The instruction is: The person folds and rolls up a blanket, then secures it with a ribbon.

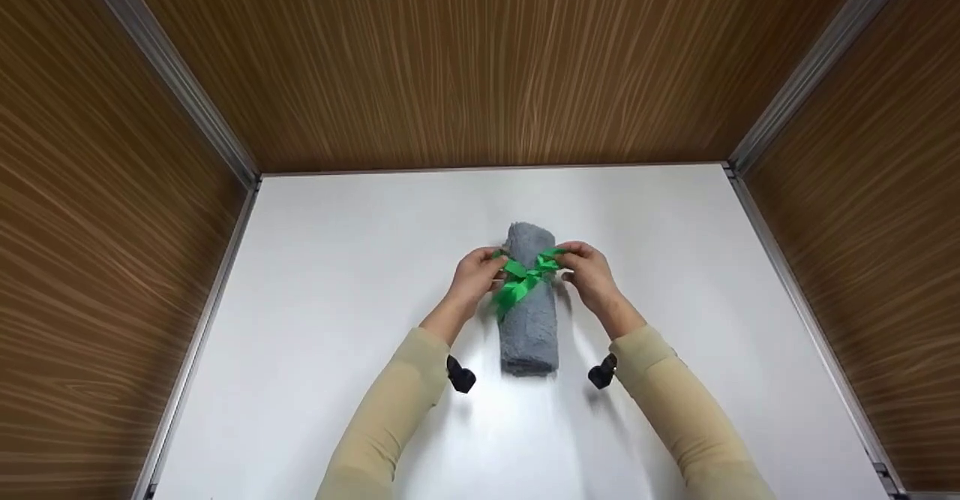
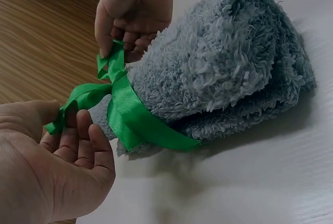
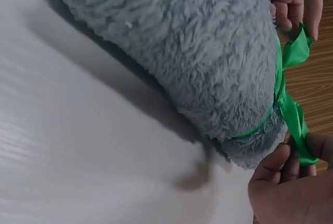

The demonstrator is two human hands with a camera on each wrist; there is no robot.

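White counter (image 1: 337,275), wood walls: bow-tying on towel (image 1: 529,327).
Left hand (image 1: 474,275) at 9, right hand (image 1: 589,271) at 3, each pinching ribbon (image 1: 523,278); next: even outward pull.

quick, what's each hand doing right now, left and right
Left hand: pinches one end of the green ribbon tied round the rolled grey towel.
Right hand: pinches the ribbon's other end.
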